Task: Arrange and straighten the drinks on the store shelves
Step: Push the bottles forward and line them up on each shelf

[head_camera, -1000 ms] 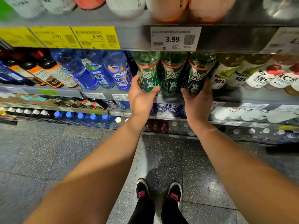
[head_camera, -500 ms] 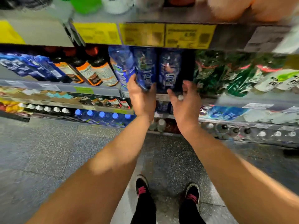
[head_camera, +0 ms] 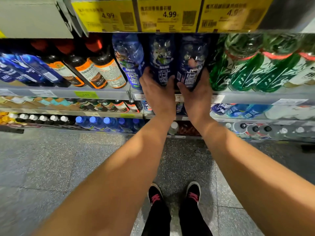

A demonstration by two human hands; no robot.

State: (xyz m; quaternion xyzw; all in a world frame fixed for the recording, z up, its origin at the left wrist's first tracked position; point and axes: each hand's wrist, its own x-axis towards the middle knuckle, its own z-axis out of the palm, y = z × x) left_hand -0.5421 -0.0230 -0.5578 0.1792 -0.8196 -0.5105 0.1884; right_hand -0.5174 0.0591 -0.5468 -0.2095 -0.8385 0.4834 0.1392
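Three blue drink bottles stand side by side on the middle shelf (head_camera: 102, 95). My left hand (head_camera: 157, 92) grips the base of the middle blue bottle (head_camera: 161, 62), thumb on its right side. My right hand (head_camera: 196, 94) grips the base of the right blue bottle (head_camera: 191, 63), fingers wrapped round its right side. The left blue bottle (head_camera: 129, 60) leans a little and stands free beside my left hand.
Dark bottles with orange labels (head_camera: 102, 68) stand left of the blue ones, green bottles (head_camera: 238, 65) to the right. Yellow price tags (head_camera: 168, 14) line the shelf above. Lower shelves hold more bottles (head_camera: 95, 122). My shoes (head_camera: 173, 193) stand on the speckled floor.
My hands left the green bottles and moved left to the blue ones. Half a second ago the right hand was open below them; now both hands grip blue bottles.
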